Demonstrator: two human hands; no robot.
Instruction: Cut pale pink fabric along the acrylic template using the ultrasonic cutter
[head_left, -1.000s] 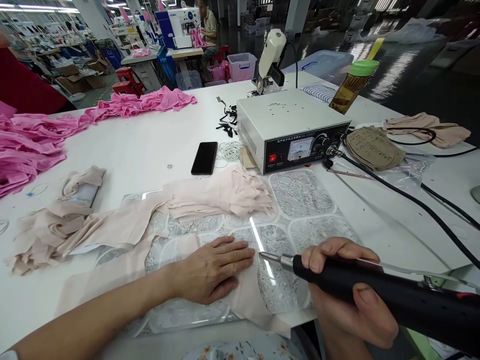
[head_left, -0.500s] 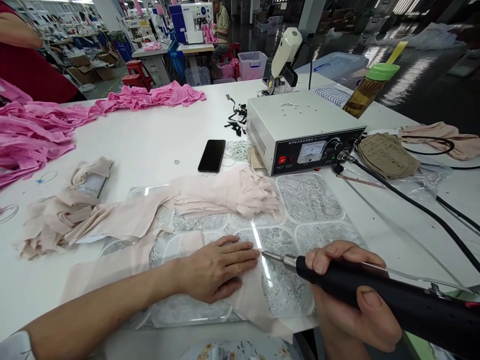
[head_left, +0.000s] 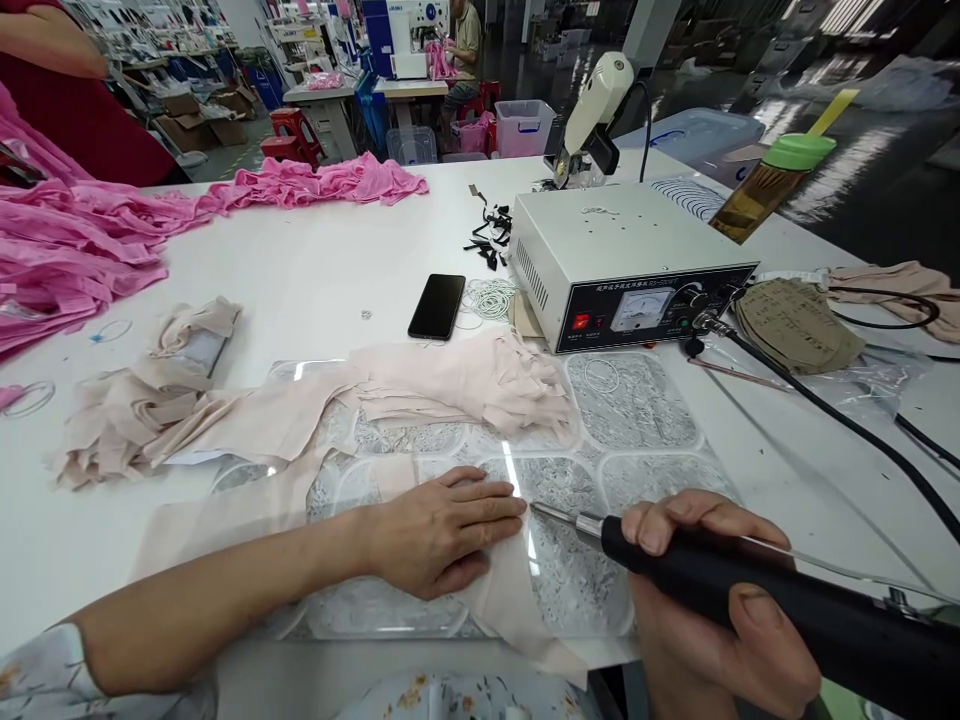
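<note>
My left hand lies flat, palm down, its fingers stretched out over a beige fabric strip. The strip rests on a clear patterned mat and hangs toward the table's front edge. In my right hand is a black ultrasonic handpiece, my fingers wrapped round its barrel. Its pointed metal tip is right beside my left fingertips, at the strip's edge; I cannot tell if it touches the cloth. A stack of beige fabric pieces lies just beyond my left hand.
Behind the mat stands a grey control box with a black cable running right. A phone lies left of it. Crumpled beige cloth and pink fabric are at left. A lidded bottle leans at right. A co-worker stands far left.
The view has shifted left, so table items appear farther right. More of the red-clothed co-worker shows. My hands and the handpiece keep nearly the same place on the strip.
</note>
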